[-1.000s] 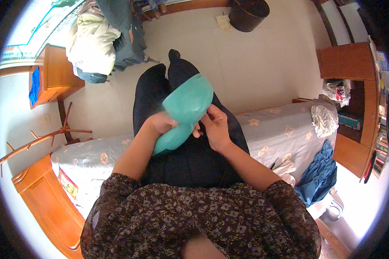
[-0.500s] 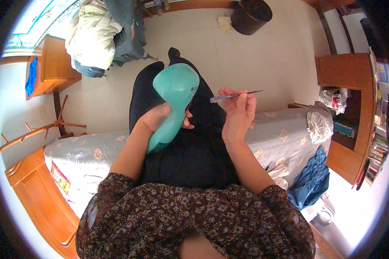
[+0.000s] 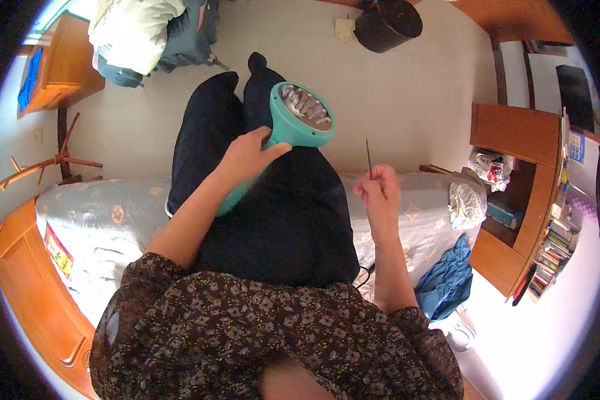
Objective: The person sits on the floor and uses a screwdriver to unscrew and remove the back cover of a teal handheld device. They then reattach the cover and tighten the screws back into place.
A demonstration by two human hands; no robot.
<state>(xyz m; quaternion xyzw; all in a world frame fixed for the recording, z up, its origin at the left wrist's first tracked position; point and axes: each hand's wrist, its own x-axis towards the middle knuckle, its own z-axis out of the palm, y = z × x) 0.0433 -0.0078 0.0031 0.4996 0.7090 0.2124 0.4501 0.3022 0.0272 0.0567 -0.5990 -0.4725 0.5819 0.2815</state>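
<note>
A teal handheld device [image 3: 285, 129], with a curved handle and a broad round head, lies across my dark-trousered lap. Its head is turned so the round face [image 3: 305, 107] shows: a teal rim around a brownish inside with several whitish, shiny shapes. My left hand [image 3: 250, 155] grips the device at its neck, thumb on the near side, with the lower handle passing under my forearm. To the right, apart from the device, my right hand [image 3: 380, 190] is closed on a thin screwdriver [image 3: 369, 155]. Its dark shaft points away from me; the fingers hide its handle.
I sit on a bed with a patterned grey cover [image 3: 123, 208]. A dark bin [image 3: 388, 28] stands on the far floor. Clothes [image 3: 137, 30] are piled far left, beside a wooden cabinet [image 3: 77, 57]. A wooden shelf unit [image 3: 507, 250] and blue cloth [image 3: 447, 277] are on the right.
The device's head has turned over, bringing its round face into view, and moved right. My right hand has lowered slightly, and the screwdriver's shaft has swung from pointing right to pointing away.
</note>
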